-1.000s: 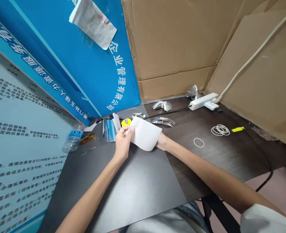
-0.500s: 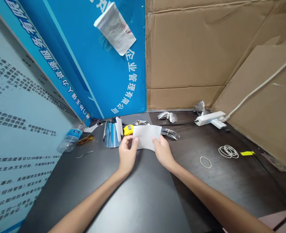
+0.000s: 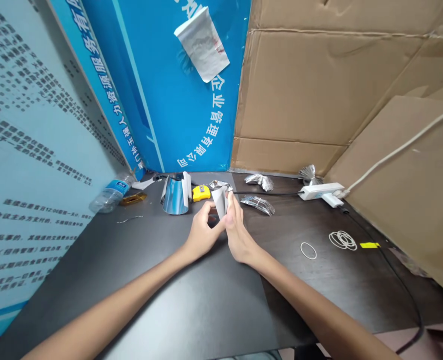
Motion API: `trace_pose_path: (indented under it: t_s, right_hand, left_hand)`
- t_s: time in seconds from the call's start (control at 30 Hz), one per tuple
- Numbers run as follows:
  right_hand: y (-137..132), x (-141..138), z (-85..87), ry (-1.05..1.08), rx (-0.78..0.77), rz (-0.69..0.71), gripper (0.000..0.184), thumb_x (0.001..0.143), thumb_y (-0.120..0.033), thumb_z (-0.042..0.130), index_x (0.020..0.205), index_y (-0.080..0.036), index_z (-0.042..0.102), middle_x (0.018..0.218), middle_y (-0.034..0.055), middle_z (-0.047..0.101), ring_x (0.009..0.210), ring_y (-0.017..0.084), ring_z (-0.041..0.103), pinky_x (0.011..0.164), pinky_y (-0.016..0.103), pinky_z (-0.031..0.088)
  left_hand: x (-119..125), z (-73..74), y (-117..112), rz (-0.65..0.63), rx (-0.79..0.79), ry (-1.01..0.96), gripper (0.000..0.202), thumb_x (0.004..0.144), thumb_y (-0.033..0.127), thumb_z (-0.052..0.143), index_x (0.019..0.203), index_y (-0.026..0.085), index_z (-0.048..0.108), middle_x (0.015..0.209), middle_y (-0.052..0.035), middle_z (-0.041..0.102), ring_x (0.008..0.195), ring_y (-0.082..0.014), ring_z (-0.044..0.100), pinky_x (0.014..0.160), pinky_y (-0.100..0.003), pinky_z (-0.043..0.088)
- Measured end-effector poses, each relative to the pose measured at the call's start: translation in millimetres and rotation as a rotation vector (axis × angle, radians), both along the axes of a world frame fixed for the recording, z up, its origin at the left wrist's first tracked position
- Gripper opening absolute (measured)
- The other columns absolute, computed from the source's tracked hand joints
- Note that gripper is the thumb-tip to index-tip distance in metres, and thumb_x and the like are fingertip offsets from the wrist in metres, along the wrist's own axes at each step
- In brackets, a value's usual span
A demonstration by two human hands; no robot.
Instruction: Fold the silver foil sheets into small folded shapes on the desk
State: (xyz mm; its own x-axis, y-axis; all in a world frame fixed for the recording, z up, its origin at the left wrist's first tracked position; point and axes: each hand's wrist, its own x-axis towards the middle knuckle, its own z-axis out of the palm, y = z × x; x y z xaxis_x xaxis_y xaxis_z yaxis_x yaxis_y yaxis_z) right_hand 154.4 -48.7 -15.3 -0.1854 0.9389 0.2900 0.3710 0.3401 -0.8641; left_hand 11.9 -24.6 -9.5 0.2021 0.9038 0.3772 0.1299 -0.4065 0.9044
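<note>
A greyish-white sheet (image 3: pixel 219 201) is bent over between my hands, above the dark table. My left hand (image 3: pixel 202 230) grips its lower left side with thumb and fingers. My right hand (image 3: pixel 238 230) presses against the sheet's right side, fingers together and pointing away from me, and partly hides it. Just beyond the hands are a yellow tape measure (image 3: pixel 200 193) and a blue-silver curled film roll (image 3: pixel 175 196). A bundle of silver strips (image 3: pixel 259 204) lies to the right of my right hand.
Silver fanned bunches (image 3: pixel 259 181) lie near the back wall. A white power strip (image 3: pixel 322 191) with cables stands at right. White rubber bands (image 3: pixel 343 240) and a yellow strip (image 3: pixel 370 245) lie on the right. A plastic bottle (image 3: pixel 110 195) lies at the left wall.
The sheet was spread flat between both hands; now it is folded over. My right hand has moved left, close against my left hand. The camera view has shifted.
</note>
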Motion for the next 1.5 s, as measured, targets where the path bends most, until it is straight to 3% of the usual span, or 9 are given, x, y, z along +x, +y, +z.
trace_pose_path:
  t_s: [0.17, 0.27, 0.33, 0.4, 0.47, 0.57, 0.77, 1.0, 1.5]
  right_hand:
    - [5, 2, 0.5, -0.001, -0.013, -0.053, 0.085, 0.103, -0.075, 0.019, 0.170, -0.023, 0.012, 0.177, 0.0098, 0.007, 0.164, 0.027, 0.001, 0.133, 0.052, 0.006]
    - [14, 8, 2.4, 0.105, -0.011, -0.151, 0.091, 0.097, -0.075, 0.045, 0.167, -0.022, 0.021, 0.174, 0.0149, 0.019, 0.161, 0.031, 0.018, 0.131, 0.053, 0.018]
    - [21, 14, 5.9, 0.260, -0.090, -0.187, 0.093, 0.089, -0.069, 0.066, 0.162, -0.023, 0.032, 0.164, 0.0169, 0.040, 0.150, 0.033, 0.040, 0.124, 0.052, 0.034]
    - [26, 19, 10.6, 0.419, -0.183, -0.125, 0.075, 0.083, -0.060, 0.078, 0.144, -0.023, 0.054, 0.142, 0.0134, 0.063, 0.131, 0.031, 0.060, 0.111, 0.045, 0.047]
    - [28, 24, 15.2, 0.494, -0.230, -0.049, 0.048, 0.081, -0.053, 0.082, 0.117, -0.023, 0.069, 0.115, 0.0076, 0.075, 0.109, 0.027, 0.069, 0.098, 0.038, 0.052]
    - [27, 26, 20.9, 0.516, -0.274, -0.027, 0.032, 0.079, -0.047, 0.084, 0.092, -0.021, 0.072, 0.088, 0.0016, 0.072, 0.081, 0.019, 0.065, 0.078, 0.030, 0.050]
    - [23, 24, 28.5, 0.462, -0.294, -0.012, 0.028, 0.079, -0.043, 0.084, 0.087, -0.019, 0.072, 0.078, 0.0004, 0.068, 0.070, 0.016, 0.059, 0.067, 0.028, 0.046]
    - [24, 28, 28.8, 0.358, -0.257, 0.004, 0.025, 0.085, -0.042, 0.080, 0.094, -0.020, 0.073, 0.071, -0.0005, 0.068, 0.064, 0.016, 0.060, 0.064, 0.028, 0.045]
    - [21, 27, 33.2, 0.318, -0.206, -0.008, 0.027, 0.083, -0.043, 0.080, 0.093, -0.019, 0.073, 0.079, 0.0001, 0.066, 0.065, 0.014, 0.056, 0.064, 0.027, 0.044]
  left_hand:
    - [-2, -9.7, 6, 0.002, -0.052, -0.167, 0.027, 0.101, 0.042, 0.062, 0.117, 0.020, 0.061, 0.119, -0.0079, 0.071, 0.105, -0.0219, 0.068, 0.093, -0.033, 0.051]
    - [-2, -13.3, 10, 0.030, -0.118, -0.249, 0.029, 0.099, 0.043, 0.065, 0.114, 0.019, 0.060, 0.111, -0.0074, 0.072, 0.101, -0.0209, 0.069, 0.089, -0.031, 0.052]
    - [-3, -12.8, 11, 0.007, -0.164, -0.248, 0.028, 0.097, 0.044, 0.067, 0.109, 0.019, 0.062, 0.100, -0.0049, 0.072, 0.093, -0.0191, 0.069, 0.084, -0.028, 0.051]
    - [-4, -10.3, 10, -0.049, -0.202, -0.215, 0.027, 0.097, 0.044, 0.067, 0.102, 0.018, 0.064, 0.090, -0.0023, 0.071, 0.083, -0.0168, 0.067, 0.078, -0.026, 0.050]
    - [-5, -7.0, 9, -0.080, -0.216, -0.166, 0.028, 0.098, 0.045, 0.065, 0.093, 0.017, 0.065, 0.082, -0.0006, 0.069, 0.075, -0.0151, 0.064, 0.072, -0.025, 0.048]
    - [-6, -2.8, 9, -0.048, -0.184, -0.109, 0.033, 0.099, 0.045, 0.064, 0.082, 0.017, 0.066, 0.077, -0.0005, 0.068, 0.073, -0.0151, 0.062, 0.070, -0.025, 0.047]
    - [-9, 5.4, 16, -0.061, -0.157, -0.148, 0.028, 0.093, 0.039, 0.073, 0.112, 0.020, 0.075, 0.113, -0.0074, 0.077, 0.102, -0.0224, 0.071, 0.088, -0.030, 0.053]
    - [-14, 14.1, 21, -0.067, -0.080, -0.120, 0.016, 0.093, 0.035, 0.075, 0.097, 0.020, 0.079, 0.102, -0.0060, 0.079, 0.096, -0.0210, 0.072, 0.086, -0.030, 0.054]
    - [-15, 17.0, 22, -0.114, -0.161, -0.199, 0.019, 0.087, 0.036, 0.080, 0.093, 0.018, 0.078, 0.095, -0.0059, 0.077, 0.087, -0.0194, 0.069, 0.081, -0.029, 0.054]
